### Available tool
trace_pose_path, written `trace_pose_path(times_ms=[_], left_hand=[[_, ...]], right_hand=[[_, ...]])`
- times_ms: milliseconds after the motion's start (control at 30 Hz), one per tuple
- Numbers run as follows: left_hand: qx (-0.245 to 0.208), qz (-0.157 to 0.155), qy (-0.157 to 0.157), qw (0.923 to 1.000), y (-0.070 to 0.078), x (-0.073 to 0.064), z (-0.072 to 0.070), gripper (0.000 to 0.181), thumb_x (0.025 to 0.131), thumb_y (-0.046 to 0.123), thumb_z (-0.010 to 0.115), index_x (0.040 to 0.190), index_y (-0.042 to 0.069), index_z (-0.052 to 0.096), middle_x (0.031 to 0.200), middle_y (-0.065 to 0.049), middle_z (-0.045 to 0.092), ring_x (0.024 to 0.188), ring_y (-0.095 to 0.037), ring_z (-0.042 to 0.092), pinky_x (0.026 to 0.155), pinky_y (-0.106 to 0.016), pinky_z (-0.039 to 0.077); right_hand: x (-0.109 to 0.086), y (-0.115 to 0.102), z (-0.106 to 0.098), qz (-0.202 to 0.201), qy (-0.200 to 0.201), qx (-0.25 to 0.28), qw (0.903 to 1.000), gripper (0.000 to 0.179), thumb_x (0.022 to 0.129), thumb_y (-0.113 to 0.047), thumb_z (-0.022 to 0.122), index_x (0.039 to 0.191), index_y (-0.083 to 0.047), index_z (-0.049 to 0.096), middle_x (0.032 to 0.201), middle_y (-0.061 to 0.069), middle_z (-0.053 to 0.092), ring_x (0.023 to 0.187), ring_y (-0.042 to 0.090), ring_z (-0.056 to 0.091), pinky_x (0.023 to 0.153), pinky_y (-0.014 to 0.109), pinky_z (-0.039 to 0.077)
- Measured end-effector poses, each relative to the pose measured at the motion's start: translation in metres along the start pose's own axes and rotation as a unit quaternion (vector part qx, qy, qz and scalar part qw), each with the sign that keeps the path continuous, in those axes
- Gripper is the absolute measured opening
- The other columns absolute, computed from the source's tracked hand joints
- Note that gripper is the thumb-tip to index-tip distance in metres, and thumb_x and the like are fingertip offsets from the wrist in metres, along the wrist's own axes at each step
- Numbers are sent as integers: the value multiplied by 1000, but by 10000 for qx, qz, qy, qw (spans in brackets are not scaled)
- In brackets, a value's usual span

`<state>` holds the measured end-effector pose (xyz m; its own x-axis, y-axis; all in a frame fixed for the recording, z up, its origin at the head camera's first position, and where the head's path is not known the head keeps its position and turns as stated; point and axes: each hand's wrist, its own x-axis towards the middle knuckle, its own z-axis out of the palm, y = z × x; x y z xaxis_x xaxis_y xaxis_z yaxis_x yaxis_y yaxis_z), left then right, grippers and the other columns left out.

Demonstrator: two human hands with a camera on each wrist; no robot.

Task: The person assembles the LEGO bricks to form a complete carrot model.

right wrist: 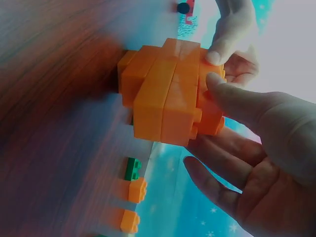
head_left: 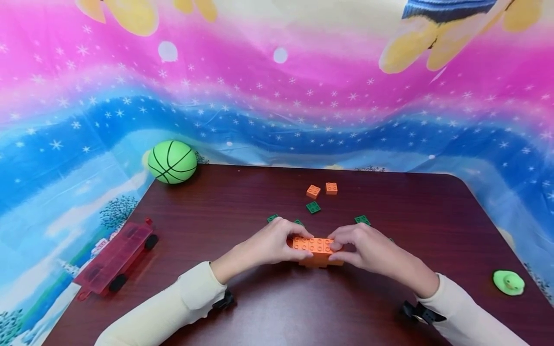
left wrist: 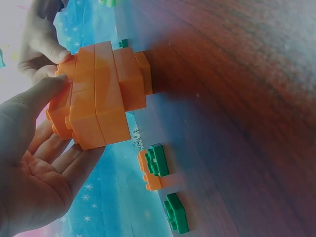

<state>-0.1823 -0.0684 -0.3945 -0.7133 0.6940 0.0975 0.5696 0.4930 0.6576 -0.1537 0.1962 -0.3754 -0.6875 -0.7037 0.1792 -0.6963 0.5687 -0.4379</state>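
Observation:
An orange toy building-brick stack stands in front of the person, between both hands. It is several layers high, with a narrow base, wider middle layers and a shorter studded top brick. My left hand pinches the left end of the top brick, thumb on the near side and fingers on the far side. My right hand holds the right end in the same way. In the left wrist view the thumbs lie close together on the brick's near face. Its far face is hidden behind the stack.
Beyond the hands lie two small orange bricks and several flat green bricks, some partly covered by the hands. A green ball sits at the back left, a clear red toy wagon at the left edge, a green duck toy at right.

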Motion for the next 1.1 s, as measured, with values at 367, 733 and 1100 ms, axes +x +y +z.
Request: trace_pose_path(times_ms=[367, 733, 1100], left_hand=[[-2, 44, 21, 10000, 1, 4, -1, 33, 87, 31, 84, 115, 16, 79, 104, 5, 79, 79, -2, 62, 69, -19, 54], [556, 577, -134, 9967, -4, 17, -16, 35, 91, 47, 76, 115, 21, 78, 106, 9, 77, 90, -12, 68, 81, -27, 56], [1779, -476, -396, 9821, -47, 87, -35, 41, 108, 17, 50, 149, 19, 56, 155, -9, 52, 144, -28, 48, 118, -45, 41]], right_hand=[[-6, -1, 11, 335, 284, -489, 9978, 24, 86, -27, 84, 85, -24, 60, 81, -14, 64, 67, 4, 54, 61, 18, 47], [-9, 0, 18, 127, 594, -721, 9955, 33, 85, -24, 85, 84, -21, 52, 76, -12, 54, 66, 5, 48, 61, 18, 42], [-10, -1, 21, 213, 473, -620, 9967, 32, 87, -25, 83, 83, -23, 51, 78, -15, 55, 66, 1, 47, 60, 17, 41]])
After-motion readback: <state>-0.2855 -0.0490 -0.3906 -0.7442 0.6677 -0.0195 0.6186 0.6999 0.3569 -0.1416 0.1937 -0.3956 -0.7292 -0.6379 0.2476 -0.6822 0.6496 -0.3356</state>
